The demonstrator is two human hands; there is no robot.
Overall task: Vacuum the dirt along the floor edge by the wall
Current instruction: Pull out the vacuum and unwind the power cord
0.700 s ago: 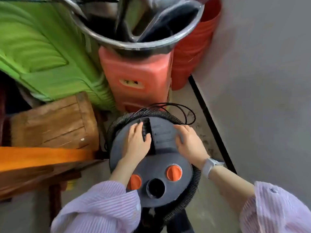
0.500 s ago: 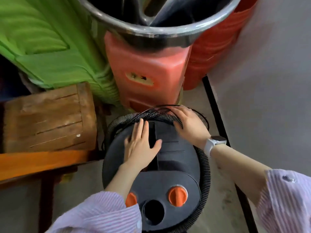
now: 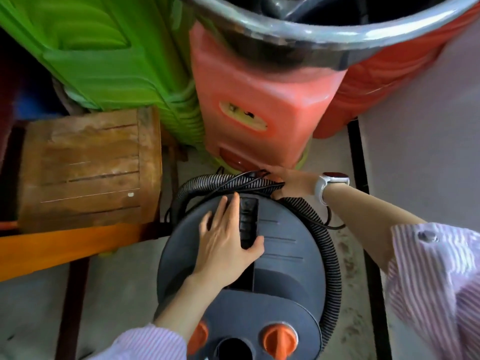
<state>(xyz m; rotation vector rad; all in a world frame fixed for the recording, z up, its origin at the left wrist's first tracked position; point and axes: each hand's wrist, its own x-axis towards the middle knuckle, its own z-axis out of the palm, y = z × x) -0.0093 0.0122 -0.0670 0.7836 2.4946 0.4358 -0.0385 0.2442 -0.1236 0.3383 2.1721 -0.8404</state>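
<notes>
A round grey vacuum cleaner with two orange knobs stands on the floor below me. Its black ribbed hose and a thin black cord are coiled around the lid. My left hand rests on the lid, fingers straight, thumb in the recess of the black handle. My right hand, wearing a white watch, reaches over the far rim and grips the bundled hose and cord; its fingers are mostly hidden. Dirt specks lie on the floor strip between the vacuum and the dark skirting line of the wall.
A pink plastic stool under a large steel basin stands just beyond the vacuum, with stacked orange buckets by the grey wall. Green plastic chairs, a wooden stool and an orange bench crowd the left.
My right hand has moved from the lid's top over the far rim onto the hose and cord. The view has moved closer. My left hand stays on the lid by the handle.
</notes>
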